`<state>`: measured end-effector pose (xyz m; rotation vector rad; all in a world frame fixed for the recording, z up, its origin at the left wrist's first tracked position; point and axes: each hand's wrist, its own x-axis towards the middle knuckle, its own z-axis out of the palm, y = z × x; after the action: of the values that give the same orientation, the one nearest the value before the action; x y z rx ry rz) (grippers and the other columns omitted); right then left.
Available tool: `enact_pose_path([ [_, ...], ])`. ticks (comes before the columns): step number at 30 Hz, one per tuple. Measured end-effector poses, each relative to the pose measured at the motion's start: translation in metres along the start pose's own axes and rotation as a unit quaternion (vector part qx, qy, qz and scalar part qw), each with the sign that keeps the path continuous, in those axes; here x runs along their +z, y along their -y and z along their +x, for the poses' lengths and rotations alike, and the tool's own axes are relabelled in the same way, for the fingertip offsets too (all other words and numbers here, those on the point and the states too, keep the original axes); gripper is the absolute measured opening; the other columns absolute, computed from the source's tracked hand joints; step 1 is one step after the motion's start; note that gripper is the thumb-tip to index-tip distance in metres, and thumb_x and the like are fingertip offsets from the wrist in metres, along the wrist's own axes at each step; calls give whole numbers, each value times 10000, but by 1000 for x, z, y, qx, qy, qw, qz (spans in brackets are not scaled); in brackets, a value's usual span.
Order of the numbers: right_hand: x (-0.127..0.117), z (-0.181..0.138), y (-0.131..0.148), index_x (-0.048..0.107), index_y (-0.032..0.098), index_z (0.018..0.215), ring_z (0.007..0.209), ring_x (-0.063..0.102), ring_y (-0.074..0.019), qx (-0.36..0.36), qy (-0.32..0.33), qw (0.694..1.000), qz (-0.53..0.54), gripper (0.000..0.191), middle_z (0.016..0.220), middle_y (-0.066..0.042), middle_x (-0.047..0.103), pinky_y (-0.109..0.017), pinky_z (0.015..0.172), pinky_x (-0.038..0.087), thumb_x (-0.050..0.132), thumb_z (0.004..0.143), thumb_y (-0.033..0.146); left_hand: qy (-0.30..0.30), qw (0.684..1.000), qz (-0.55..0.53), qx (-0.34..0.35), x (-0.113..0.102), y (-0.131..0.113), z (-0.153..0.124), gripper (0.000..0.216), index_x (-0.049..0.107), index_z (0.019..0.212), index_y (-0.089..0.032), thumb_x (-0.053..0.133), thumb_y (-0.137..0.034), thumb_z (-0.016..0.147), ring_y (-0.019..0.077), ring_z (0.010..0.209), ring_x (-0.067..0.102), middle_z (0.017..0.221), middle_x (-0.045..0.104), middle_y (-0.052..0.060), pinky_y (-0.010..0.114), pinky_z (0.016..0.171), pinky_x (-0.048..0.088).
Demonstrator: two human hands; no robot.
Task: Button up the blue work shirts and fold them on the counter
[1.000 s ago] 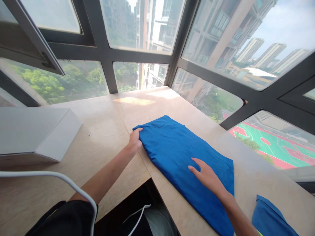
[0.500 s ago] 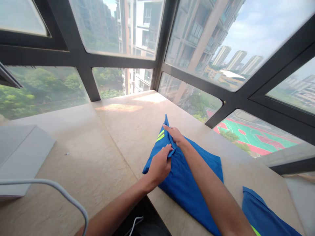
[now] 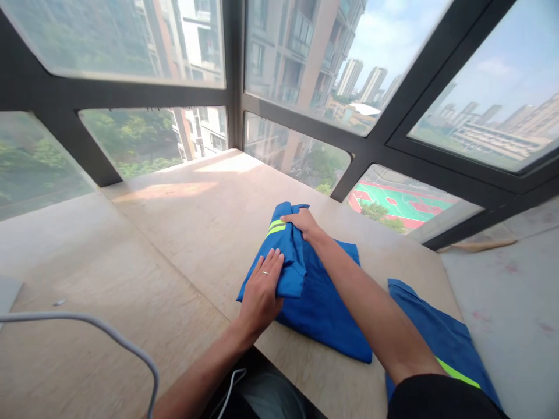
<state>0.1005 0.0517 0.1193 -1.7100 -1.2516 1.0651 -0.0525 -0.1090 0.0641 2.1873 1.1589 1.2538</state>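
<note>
A blue garment (image 3: 325, 302) with yellow-green stripes lies on the stone ledge, its far-left part folded over on itself. On that folded part my left hand (image 3: 262, 285) rests palm down, fingers stretched out and wearing a ring. My right hand (image 3: 302, 222) pinches the fold's upper edge near the stripes, thumb on top; its other fingers are mostly hidden. A second blue cloth piece (image 3: 432, 326) with a yellow-green band lies to the right, partly behind my right forearm and dark sleeve.
The pale stone ledge (image 3: 174, 233) runs into a window corner with dark frames (image 3: 236, 75). A white cable (image 3: 109, 331) arcs across the lower left. A small whitish scrap (image 3: 59, 302) lies near it. A patterned wall (image 3: 506, 279) borders the right.
The garment's far-left part now lies folded over and flatter. My left hand has gone from pinching the cloth to lying flat on it. The view has swung right.
</note>
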Motion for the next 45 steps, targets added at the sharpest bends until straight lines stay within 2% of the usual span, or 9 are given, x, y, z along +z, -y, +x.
enact_pose_path([
  [4, 7, -6, 22, 549, 167, 716, 605, 609, -150, 20, 7, 993, 114, 220, 613, 30, 594, -284, 597, 545, 744, 615, 145, -136, 969, -87, -188, -22, 7, 3, 333, 687, 1145, -198, 532, -223, 852, 267, 1101, 659, 1128, 724, 73, 414, 984, 526],
  [8, 19, -7, 42, 543, 166, 773, 609, 597, -137, 11, 10, 988, 153, 207, 601, 56, 549, -278, 619, 541, 711, 661, 119, -248, 921, -85, -289, -53, -10, 22, 287, 723, 846, -160, 631, -432, 828, 263, 824, 691, 708, 697, 24, 346, 749, 581],
  [12, 3, -3, 49, 545, 160, 733, 602, 572, -126, -11, -6, 991, 132, 231, 592, 59, 544, -255, 611, 510, 747, 628, 123, -172, 970, -74, -157, -56, -44, 44, 283, 728, 1053, -193, 603, -352, 855, 280, 1041, 670, 946, 745, 33, 367, 927, 546],
  [17, -67, -7, 20, 571, 159, 674, 637, 581, -118, -31, -13, 994, 103, 226, 603, 56, 606, -231, 653, 494, 780, 590, 147, 2, 997, -67, 27, -9, -71, 59, 470, 624, 1292, -251, 496, -149, 851, 236, 1299, 530, 1344, 620, 32, 415, 1145, 386],
  [23, -152, -38, -52, 641, 144, 684, 657, 647, -174, 15, -15, 992, 122, 237, 599, 12, 676, -284, 675, 536, 823, 536, 175, 222, 968, 37, 115, 73, -102, 37, 606, 514, 1395, -176, 544, -113, 793, 282, 1375, 436, 1454, 495, 145, 510, 1148, 357],
  [28, -186, -68, -114, 682, 159, 706, 676, 693, -224, 49, -13, 987, 150, 208, 628, -34, 721, -333, 686, 572, 818, 555, 205, 340, 928, 76, 136, 116, -122, 12, 588, 458, 1434, -140, 534, -214, 855, 304, 1413, 372, 1499, 436, 158, 533, 1158, 317],
  [37, -174, -56, -168, 703, 153, 766, 704, 713, -229, 50, -29, 981, 186, 225, 691, -31, 750, -339, 713, 585, 806, 581, 226, 325, 921, 136, 165, 140, -105, -12, 485, 496, 1399, -155, 432, -174, 918, 293, 1405, 387, 1450, 508, 143, 560, 1160, 275],
  [41, -172, -47, -171, 712, 147, 799, 729, 720, -237, 54, -23, 978, 200, 214, 722, -39, 759, -332, 708, 586, 784, 604, 199, 309, 924, 142, 173, 127, -100, -18, 485, 454, 1425, -171, 426, -231, 945, 282, 1428, 348, 1477, 482, 122, 544, 1167, 267],
  [45, -178, -51, -183, 710, 149, 816, 771, 729, -257, 83, -13, 973, 215, 189, 753, -63, 766, -356, 734, 598, 762, 638, 183, 297, 919, 165, 199, 99, -89, -31, 736, 313, 1503, -154, 596, -262, 832, 338, 1489, 151, 1586, 279, 155, 583, 1178, 202],
])
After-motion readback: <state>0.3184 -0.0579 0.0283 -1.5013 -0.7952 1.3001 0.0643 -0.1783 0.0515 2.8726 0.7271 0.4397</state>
